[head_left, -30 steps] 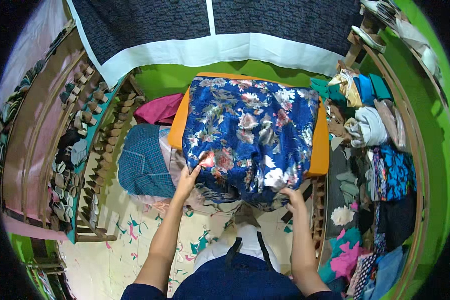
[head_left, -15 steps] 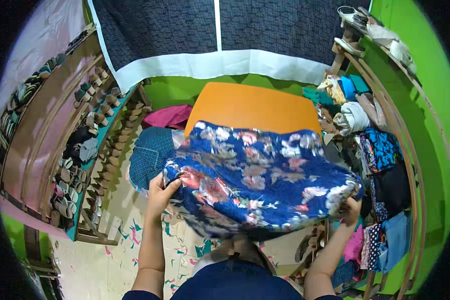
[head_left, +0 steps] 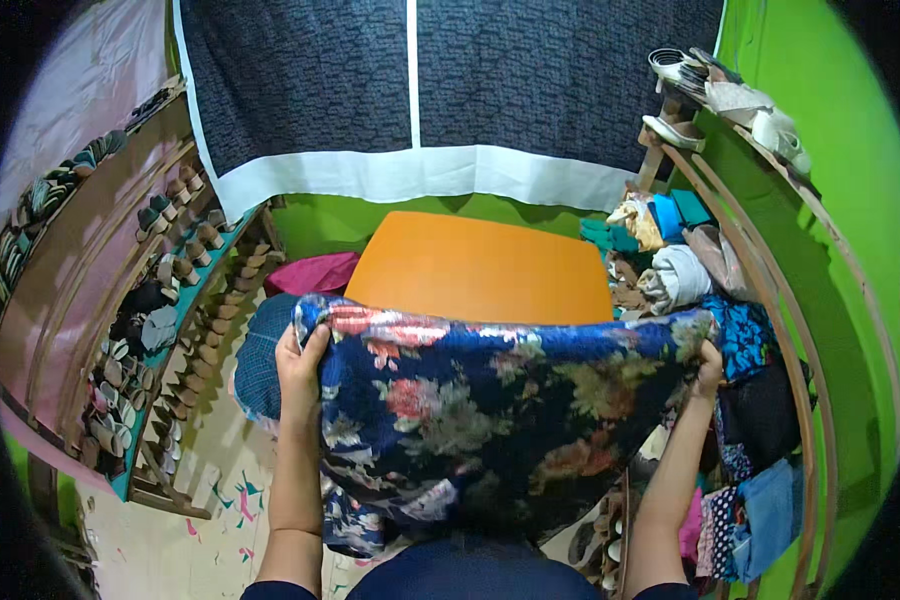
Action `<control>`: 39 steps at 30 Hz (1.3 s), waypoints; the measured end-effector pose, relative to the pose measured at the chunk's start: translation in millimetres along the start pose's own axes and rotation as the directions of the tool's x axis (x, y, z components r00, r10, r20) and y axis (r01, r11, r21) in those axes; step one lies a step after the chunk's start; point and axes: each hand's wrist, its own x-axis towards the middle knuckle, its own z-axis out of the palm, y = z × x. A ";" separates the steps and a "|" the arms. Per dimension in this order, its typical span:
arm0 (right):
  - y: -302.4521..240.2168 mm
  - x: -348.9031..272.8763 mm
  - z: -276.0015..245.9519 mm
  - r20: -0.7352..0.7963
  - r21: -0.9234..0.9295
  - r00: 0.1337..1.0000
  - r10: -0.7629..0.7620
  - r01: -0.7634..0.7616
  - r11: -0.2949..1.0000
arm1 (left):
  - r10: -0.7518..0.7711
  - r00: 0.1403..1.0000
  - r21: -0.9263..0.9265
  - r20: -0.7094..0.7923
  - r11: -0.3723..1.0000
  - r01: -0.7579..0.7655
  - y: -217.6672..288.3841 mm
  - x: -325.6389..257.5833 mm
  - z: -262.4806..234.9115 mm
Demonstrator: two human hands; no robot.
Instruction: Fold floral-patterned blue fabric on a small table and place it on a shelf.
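I hold a dark blue floral cloth (head_left: 480, 400) stretched wide in front of me, raised off the orange table (head_left: 480, 265). My left hand (head_left: 300, 365) grips its upper left corner. My right hand (head_left: 710, 365) grips its upper right corner. The cloth hangs down between my arms and hides my lap and the table's near edge. The orange tabletop behind it is bare.
A wooden rack of sandals and slippers (head_left: 160, 310) runs along the left. Shelves with folded clothes (head_left: 690, 280) and shoes (head_left: 730, 100) stand on the right. A pink bundle (head_left: 310, 272) and blue checked cloth (head_left: 260, 350) lie left of the table. A dark curtain (head_left: 420, 90) hangs behind.
The floral cloth was lying spread on the orange table; I have lifted it off toward me and spread my hands wide apart, leaving the tabletop bare.
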 end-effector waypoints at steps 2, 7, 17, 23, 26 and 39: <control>1.1 37.9 13.6 0.168 -0.009 0.984 0.061 -0.060 0.998 | -0.033 0.994 0.010 -0.107 0.999 0.035 -7.5 23.4 5.8; -3.9 139.5 69.0 0.072 0.095 0.997 0.009 -0.016 0.995 | 0.025 0.987 -0.044 -0.157 0.999 -0.032 -35.9 110.5 36.3; 49.0 336.7 153.8 0.060 0.050 0.990 -0.124 0.121 0.991 | 0.068 0.980 -0.122 -0.189 0.988 -0.092 -125.0 314.2 76.3; 118.4 457.6 165.1 0.043 -0.155 0.998 -0.037 0.044 0.987 | 0.109 0.983 0.181 -0.148 0.980 -0.081 -208.8 421.1 103.5; 176.4 466.7 179.8 -0.029 -0.255 0.983 0.182 -0.184 0.949 | -0.082 0.986 0.331 -0.146 0.935 0.127 -281.3 445.3 73.9; 355.8 467.5 179.3 -0.172 -0.920 0.974 0.150 -0.104 -0.379 | -0.589 0.794 0.987 -0.148 -0.137 0.082 -423.6 445.3 71.8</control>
